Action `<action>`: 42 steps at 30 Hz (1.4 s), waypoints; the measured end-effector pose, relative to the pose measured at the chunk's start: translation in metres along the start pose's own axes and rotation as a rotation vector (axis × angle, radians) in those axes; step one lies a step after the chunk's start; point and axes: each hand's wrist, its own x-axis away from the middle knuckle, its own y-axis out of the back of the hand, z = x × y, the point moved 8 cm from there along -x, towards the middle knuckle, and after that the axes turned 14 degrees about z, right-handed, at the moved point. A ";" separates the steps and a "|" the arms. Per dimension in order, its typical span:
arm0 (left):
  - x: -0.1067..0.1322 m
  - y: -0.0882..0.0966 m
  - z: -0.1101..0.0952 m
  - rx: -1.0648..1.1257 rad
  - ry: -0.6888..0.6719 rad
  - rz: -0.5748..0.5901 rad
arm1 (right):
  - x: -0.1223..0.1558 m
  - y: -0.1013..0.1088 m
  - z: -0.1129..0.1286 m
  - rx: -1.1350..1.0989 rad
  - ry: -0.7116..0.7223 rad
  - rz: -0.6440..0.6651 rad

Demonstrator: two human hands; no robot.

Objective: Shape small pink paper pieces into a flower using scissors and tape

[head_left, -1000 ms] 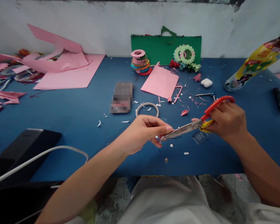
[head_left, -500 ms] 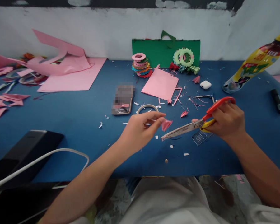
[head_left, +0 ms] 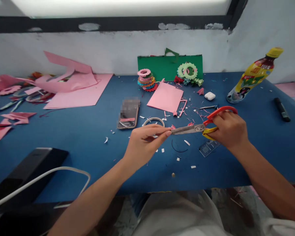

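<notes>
Now I see the left hand (head_left: 144, 144) pinching the pink paper (head_left: 173, 127) at the tips of the scissors (head_left: 198, 128), closing the earlier gap. The right hand (head_left: 230, 131) grips them; paper sits within cutting reach.

We hold our left forearm (head_left: 95, 195) and right forearm (head_left: 267, 175) slanting forward and inward. Our left hand (head_left: 142, 146) makes a pinch; our right hand (head_left: 230, 129) is curled, its back upward.

the scissors (head_left: 198, 128) have red and yellow handles (head_left: 212, 116), the table (head_left: 88, 137) is blue.
</notes>
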 end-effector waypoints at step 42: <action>-0.025 -0.003 0.069 -0.413 0.215 0.289 | 0.007 -0.102 -0.056 -0.379 -0.388 0.780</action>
